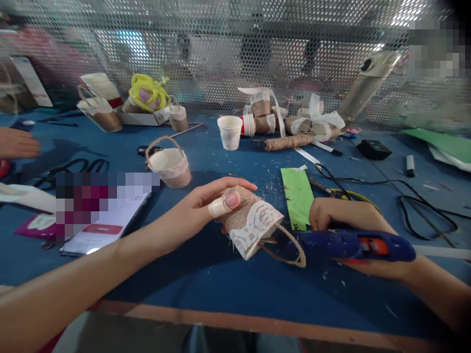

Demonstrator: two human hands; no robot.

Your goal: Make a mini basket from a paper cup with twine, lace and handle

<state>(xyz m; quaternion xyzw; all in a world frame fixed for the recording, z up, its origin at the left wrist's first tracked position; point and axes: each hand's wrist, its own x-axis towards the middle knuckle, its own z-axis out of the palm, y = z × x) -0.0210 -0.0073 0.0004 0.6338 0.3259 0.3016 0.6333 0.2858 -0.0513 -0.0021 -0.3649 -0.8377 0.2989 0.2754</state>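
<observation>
My left hand (pixel 209 201) is wrapped round a small burlap-covered cup (pixel 253 225) with a white lace band at its rim and a twine handle (pixel 300 252). The cup lies tilted, its mouth facing right and slightly down. A pale bandage or tape circles my thumb. In my right hand (pixel 340 213) is a blue glue gun (pixel 320 245), held level with its front end towards the cup's mouth. The nozzle tip is dark and partly behind the handle, so I cannot tell whether it touches the cup. Beyond them lies a green strip (pixel 296 196).
A similar small basket (pixel 171 169) and a phone (pixel 114 220) lie left. White paper cups (pixel 230 132), a twine roll (pixel 287 142) and more covered cups stand behind. Black cable (pixel 415 215) loops at right. Another person's hand (pixel 18 143) is at far left.
</observation>
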